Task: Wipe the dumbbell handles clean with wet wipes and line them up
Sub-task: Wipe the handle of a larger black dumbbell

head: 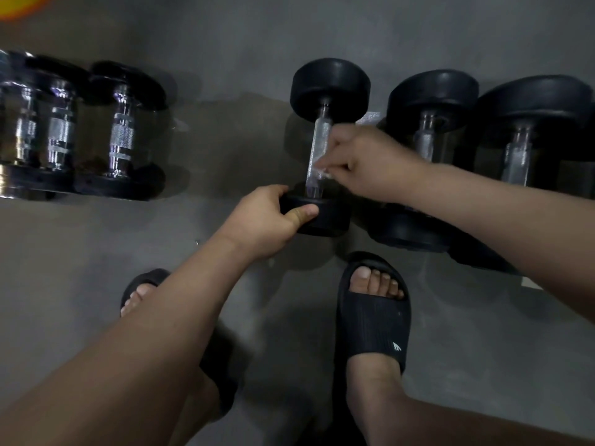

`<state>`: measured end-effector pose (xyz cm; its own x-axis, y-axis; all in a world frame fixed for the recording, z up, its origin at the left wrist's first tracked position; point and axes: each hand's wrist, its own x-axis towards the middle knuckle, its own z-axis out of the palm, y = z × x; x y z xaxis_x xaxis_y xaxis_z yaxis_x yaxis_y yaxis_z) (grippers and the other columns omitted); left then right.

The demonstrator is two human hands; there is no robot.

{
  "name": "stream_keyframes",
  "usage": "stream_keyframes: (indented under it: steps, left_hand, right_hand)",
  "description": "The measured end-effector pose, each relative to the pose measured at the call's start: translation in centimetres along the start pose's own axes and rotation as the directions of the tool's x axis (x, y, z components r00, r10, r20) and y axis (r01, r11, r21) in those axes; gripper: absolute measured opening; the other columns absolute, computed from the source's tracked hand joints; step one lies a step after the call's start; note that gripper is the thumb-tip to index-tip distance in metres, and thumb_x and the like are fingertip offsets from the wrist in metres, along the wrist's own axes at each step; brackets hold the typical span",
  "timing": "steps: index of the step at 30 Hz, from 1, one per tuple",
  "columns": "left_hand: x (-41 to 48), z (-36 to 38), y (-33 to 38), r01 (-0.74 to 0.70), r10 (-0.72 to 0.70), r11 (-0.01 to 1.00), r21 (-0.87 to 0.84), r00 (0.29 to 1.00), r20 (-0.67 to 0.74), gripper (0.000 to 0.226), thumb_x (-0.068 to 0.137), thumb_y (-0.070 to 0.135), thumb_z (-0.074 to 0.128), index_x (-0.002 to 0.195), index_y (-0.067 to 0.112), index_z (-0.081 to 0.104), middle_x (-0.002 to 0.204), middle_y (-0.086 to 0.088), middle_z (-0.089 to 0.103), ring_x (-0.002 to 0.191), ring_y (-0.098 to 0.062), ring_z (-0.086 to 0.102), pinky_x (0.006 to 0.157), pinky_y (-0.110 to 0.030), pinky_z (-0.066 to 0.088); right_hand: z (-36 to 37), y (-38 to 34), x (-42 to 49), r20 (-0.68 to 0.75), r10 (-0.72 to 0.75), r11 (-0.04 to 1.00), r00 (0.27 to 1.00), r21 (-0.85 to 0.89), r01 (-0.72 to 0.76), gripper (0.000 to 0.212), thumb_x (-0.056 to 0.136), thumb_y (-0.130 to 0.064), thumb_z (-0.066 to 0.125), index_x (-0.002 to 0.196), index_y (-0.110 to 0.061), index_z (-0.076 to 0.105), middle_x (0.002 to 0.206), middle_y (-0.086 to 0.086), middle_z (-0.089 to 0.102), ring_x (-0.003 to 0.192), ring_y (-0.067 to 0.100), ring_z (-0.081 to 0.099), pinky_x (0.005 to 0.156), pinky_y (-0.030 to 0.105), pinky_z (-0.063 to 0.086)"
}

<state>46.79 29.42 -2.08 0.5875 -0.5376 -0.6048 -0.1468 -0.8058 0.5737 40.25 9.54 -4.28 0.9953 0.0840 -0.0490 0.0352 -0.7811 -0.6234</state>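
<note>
Landmark: black round-headed dumbbell (pixel 330 86), lying on the grey concrete floor (pixel 225 75), its axis running away from me.
Left hand (pixel 269 220): I grip the near head of this dumbbell, with my thumb laid across its rim and my fingers curled over its top edge.
Right hand (pixel 363 162): my fingertips pinch a crumpled white wet wipe (pixel 322 172) against the knurled steel handle (pixel 320 136). The wipe sits at the handle's near end, just beyond the head my left hand holds.
Right of the landmark: a larger black dumbbell (pixel 431 98) lies just beside it, then a still larger black dumbbell (pixel 531 104). Both lie parallel to it, and my right forearm crosses their near heads.
Left of the landmark: well apart, a blurred group of short chrome-handled dumbbells (pixel 122 133) with flat black plates, side by side.
Near side of the landmark: my two feet in black rubber slides (pixel 373 320), the right one close to the gripped head.
</note>
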Motion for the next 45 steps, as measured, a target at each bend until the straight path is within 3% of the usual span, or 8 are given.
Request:
stream_keyframes:
  steps: [4, 9, 14, 19, 24, 34, 39, 45]
  left_hand:
    - [0.2, 0.0, -0.1, 0.001, -0.001, 1.0, 0.004, 1.0, 0.006, 0.039, 0.09, 0.04, 0.07, 0.12, 0.015, 0.068, 0.103, 0.005, 0.069, 0.103, -0.015, 0.066, 0.091, -0.027, 0.051]
    - [0.1, -0.1, -0.2, 0.003, -0.003, 1.0, 0.013, 1.0, 0.01, 0.038, 0.091, 0.041, 0.07, 0.12, 0.017, 0.068, 0.1, 0.01, 0.065, 0.098, -0.009, 0.062, 0.086, -0.023, 0.048]
    - [0.1, 0.0, 0.0, 0.016, -0.016, 1.0, 0.006, 1.0, 0.015, 0.034, 0.09, 0.042, 0.07, 0.115, 0.019, 0.069, 0.101, 0.007, 0.07, 0.1, -0.014, 0.066, 0.087, -0.027, 0.051]
    - [-0.2, 0.0, 0.3, 0.03, -0.03, 0.999, 0.009, 1.0, -0.001, 0.045, 0.091, 0.04, 0.07, 0.126, 0.013, 0.065, 0.104, 0.005, 0.065, 0.107, -0.015, 0.063, 0.087, -0.02, 0.043]
    - [0.2, -0.1, -0.2, 0.023, -0.023, 1.0, 0.006, 0.999, 0.033, 0.031, 0.089, 0.045, 0.07, 0.11, 0.023, 0.071, 0.098, 0.005, 0.073, 0.095, -0.014, 0.068, 0.088, -0.03, 0.054]
    - [0.0, 0.0, 0.3, 0.034, -0.034, 0.999, 0.013, 0.999, 0.027, 0.035, 0.088, 0.046, 0.071, 0.114, 0.023, 0.07, 0.104, 0.005, 0.073, 0.099, -0.014, 0.067, 0.089, -0.028, 0.053]
    - [-0.4, 0.4, 0.6, 0.035, -0.035, 0.999, 0.011, 0.999, -0.012, 0.043, 0.089, 0.044, 0.071, 0.123, 0.018, 0.067, 0.114, 0.002, 0.071, 0.109, -0.016, 0.064, 0.082, -0.019, 0.042]
    - [-0.4, 0.2, 0.6, 0.045, -0.045, 0.999, 0.011, 0.999, -0.006, 0.045, 0.09, 0.045, 0.07, 0.124, 0.016, 0.065, 0.117, -0.002, 0.071, 0.11, -0.019, 0.063, 0.086, -0.02, 0.043]
  right_hand:
    - [-0.2, -0.8, -0.3, 0.202, -0.151, 0.988, 0.968, -0.007, 0.156, 0.017, 0.089, -0.012, 0.068, 0.1, -0.014, 0.08, 0.088, 0.005, 0.059, 0.076, 0.019, 0.058, 0.066, 0.029, 0.048]
    - [-0.3, 0.9, 0.7, -0.085, 0.136, 0.991, 0.987, -0.001, -0.136, 0.018, 0.095, -0.019, 0.067, 0.11, -0.016, 0.077, 0.098, 0.006, 0.059, 0.088, 0.022, 0.06, 0.077, 0.031, 0.048]
    - [0.5, 0.2, -0.5, 0.025, -0.07, 0.996, 0.997, -0.045, 0.071, 0.018, 0.093, -0.013, 0.066, 0.106, -0.009, 0.078, 0.091, 0.011, 0.061, 0.078, 0.024, 0.061, 0.068, 0.031, 0.049]
    - [0.7, 1.8, 1.5, -0.23, 0.205, 0.971, 0.951, -0.074, -0.227, 0.02, 0.098, -0.018, 0.06, 0.109, -0.011, 0.076, 0.1, 0.011, 0.059, 0.087, 0.027, 0.06, 0.075, 0.029, 0.042]
    - [2.1, 0.5, -0.9, -0.101, -0.045, 0.997, 0.994, -0.071, 0.038, 0.025, 0.099, -0.015, 0.053, 0.098, -0.001, 0.075, 0.09, 0.014, 0.06, 0.075, 0.022, 0.055, 0.065, 0.036, 0.047]
    - [2.4, 0.8, 0.5, -0.137, 0.068, 0.992, 0.988, -0.093, -0.081, 0.034, 0.102, -0.024, 0.044, 0.094, 0.001, 0.066, 0.091, 0.01, 0.054, 0.08, 0.021, 0.052, 0.067, 0.036, 0.046]
    - [1.9, 1.9, 2.6, -0.269, 0.343, 0.922, 0.9, -0.089, -0.378, 0.028, 0.104, -0.041, 0.037, 0.096, -0.017, 0.049, 0.089, -0.008, 0.046, 0.075, 0.012, 0.043, 0.062, 0.035, 0.03]
    - [2.0, 0.8, 3.1, -0.342, 0.399, 0.873, 0.851, -0.144, -0.467, 0.028, 0.107, -0.03, 0.039, 0.112, -0.009, 0.056, 0.103, 0.012, 0.057, 0.085, 0.035, 0.055, 0.066, 0.035, 0.027]
